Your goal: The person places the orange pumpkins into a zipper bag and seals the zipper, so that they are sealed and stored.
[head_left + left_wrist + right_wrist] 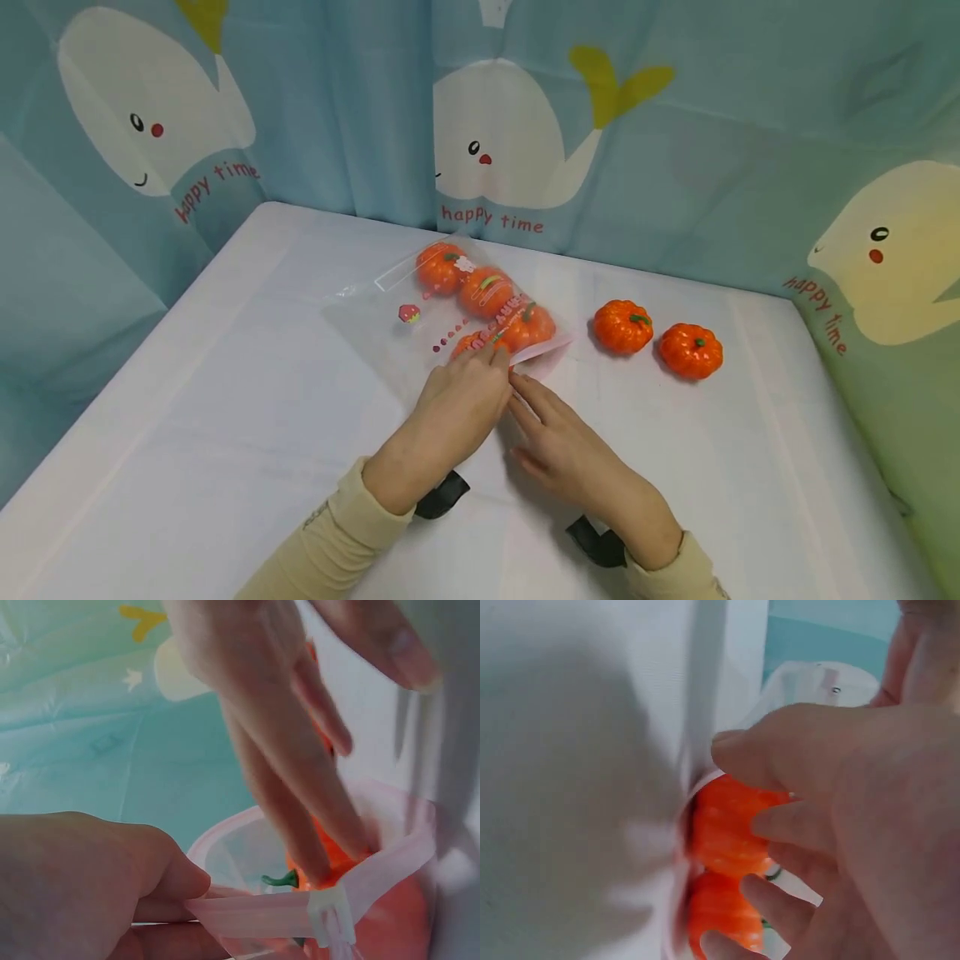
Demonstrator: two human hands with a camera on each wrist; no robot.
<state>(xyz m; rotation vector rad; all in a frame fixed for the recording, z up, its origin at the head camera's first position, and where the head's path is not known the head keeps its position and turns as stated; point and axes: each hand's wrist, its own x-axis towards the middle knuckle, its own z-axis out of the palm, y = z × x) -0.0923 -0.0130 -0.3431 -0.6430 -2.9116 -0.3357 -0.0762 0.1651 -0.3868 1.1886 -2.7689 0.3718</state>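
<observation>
A clear zip bag with pink prints lies on the table, several small orange toy pumpkins inside it. My left hand pinches the bag's pink rim between thumb and fingers, beside the white slider. Reaching into the mouth of the bag, my right hand has its fingers extended, with fingertips touching a pumpkin just inside the opening. In the right wrist view, two pumpkins show by the right fingers, and the thumb stands apart from them.
Two more orange pumpkins, one nearer the bag and another farther right, sit on the white table. A blue-green curtain with whale prints hangs along the table's back and sides.
</observation>
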